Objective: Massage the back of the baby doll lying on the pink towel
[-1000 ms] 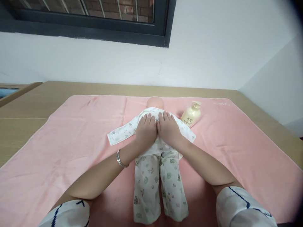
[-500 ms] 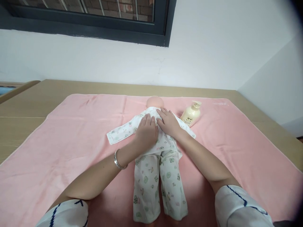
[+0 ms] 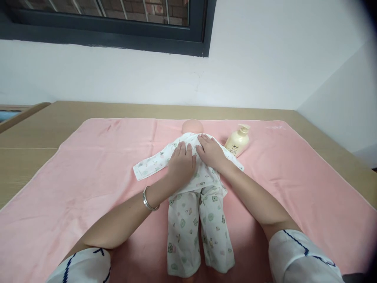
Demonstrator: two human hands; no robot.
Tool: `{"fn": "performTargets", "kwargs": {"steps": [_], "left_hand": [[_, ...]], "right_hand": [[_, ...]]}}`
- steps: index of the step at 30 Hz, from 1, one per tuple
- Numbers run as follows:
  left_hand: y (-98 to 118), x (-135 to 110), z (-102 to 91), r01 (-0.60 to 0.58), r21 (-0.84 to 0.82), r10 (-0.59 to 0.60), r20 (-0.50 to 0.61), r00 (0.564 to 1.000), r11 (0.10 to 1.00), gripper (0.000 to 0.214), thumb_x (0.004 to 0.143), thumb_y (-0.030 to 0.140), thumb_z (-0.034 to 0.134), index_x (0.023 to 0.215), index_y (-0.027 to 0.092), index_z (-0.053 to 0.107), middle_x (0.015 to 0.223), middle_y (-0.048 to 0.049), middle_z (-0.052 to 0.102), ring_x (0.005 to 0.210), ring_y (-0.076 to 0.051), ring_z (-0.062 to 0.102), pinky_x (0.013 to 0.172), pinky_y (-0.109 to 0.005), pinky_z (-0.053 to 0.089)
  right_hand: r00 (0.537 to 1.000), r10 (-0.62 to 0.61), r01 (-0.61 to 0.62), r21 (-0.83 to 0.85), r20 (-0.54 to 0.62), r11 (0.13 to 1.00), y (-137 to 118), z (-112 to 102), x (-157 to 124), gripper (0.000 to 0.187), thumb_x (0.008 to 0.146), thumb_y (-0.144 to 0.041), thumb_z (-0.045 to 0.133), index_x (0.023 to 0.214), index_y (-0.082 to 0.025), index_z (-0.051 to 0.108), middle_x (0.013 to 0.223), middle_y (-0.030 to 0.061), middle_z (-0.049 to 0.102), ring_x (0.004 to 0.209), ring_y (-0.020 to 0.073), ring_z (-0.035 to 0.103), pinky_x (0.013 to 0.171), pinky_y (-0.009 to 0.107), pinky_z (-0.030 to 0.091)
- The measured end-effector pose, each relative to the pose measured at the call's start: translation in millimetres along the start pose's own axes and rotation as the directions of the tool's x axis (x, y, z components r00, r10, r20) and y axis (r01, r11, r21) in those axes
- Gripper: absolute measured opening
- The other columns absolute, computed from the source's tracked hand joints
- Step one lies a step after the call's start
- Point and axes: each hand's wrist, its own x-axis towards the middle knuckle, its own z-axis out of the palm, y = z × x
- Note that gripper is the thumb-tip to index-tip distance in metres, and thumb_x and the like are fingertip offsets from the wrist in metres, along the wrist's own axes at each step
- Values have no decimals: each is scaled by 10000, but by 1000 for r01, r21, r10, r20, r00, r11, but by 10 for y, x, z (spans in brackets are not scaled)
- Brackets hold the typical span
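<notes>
A baby doll lies on a pink blanket (image 3: 88,177), its smooth bald head (image 3: 192,126) pointing away from me. It wears a white printed long-sleeved top (image 3: 203,177) and matching trousers (image 3: 184,236). My left hand (image 3: 182,165) rests flat on the left part of the doll's upper body, fingers stretched out. On the right part, my right hand (image 3: 211,152) lies flat too, close to the left one, its thumb pointing inward. Neither hand grips anything. The doll's face is out of sight, and my right forearm covers part of one sleeve.
A cream pump bottle (image 3: 238,140) leans or lies on the blanket just right of the doll's shoulder. The blanket covers a wooden surface (image 3: 132,108) that meets a white wall (image 3: 250,70). A dark-framed window (image 3: 203,29) is above.
Both hands stay on the doll's upper body, with only a very slight shift of the right fingers. The whole view has moved a little; the doll and bottle keep their places.
</notes>
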Motion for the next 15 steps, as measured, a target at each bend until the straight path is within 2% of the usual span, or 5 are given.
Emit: {"fn": "performTargets", "kwargs": {"steps": [2, 4, 8, 11, 15], "left_hand": [[-3, 21, -19, -4, -7, 4, 23, 1000, 1000, 528, 1002, 294, 331, 1382, -42, 476, 1439, -298, 474, 1403, -369, 420, 1159, -518, 373], [-56, 81, -16, -12, -17, 13, 39, 999, 1000, 518, 999, 293, 331, 1349, -47, 504, 1412, -290, 506, 1395, -355, 434, 1167, -507, 368], [-156, 167, 29, -19, 10, 19, -12, 1000, 1000, 569, 1016, 337, 286, 1338, -83, 495, 1376, -306, 533, 1376, -362, 452, 1166, -525, 359], [-156, 159, 62, -30, 19, 31, -50, 998, 999, 577, 1017, 342, 278, 1341, -87, 488, 1371, -315, 532, 1369, -368, 458, 1154, -539, 367], [-143, 150, 83, -17, -2, 16, -64, 998, 1000, 549, 1010, 334, 299, 1336, -59, 500, 1370, -301, 540, 1356, -363, 472, 1146, -540, 376]], "right_hand": [[1000, 25, -26, -36, -14, 999, -53, -5, -51, 524, 1035, -276, 316, 1488, -26, 397, 1522, 170, 416, 1426, 299, 358, 1185, 459, 256], [998, 29, -35, -124, -51, 992, -198, -50, -200, 511, 1033, -260, 307, 1440, 17, 445, 1441, 225, 493, 1351, 342, 441, 1158, 476, 277], [997, -54, 42, -227, -48, 973, -424, -158, -434, 440, 996, -181, 327, 1285, 43, 572, 1235, 278, 613, 1159, 361, 576, 1106, 471, 324], [997, -61, 53, -177, -39, 983, -329, -140, -335, 461, 1018, -213, 302, 1329, 13, 556, 1319, 257, 577, 1237, 345, 540, 1112, 450, 331], [998, -40, 36, -81, -50, 996, -72, -11, -86, 518, 1011, -296, 379, 1430, -5, 470, 1459, 215, 478, 1379, 320, 424, 1169, 437, 276]]}}
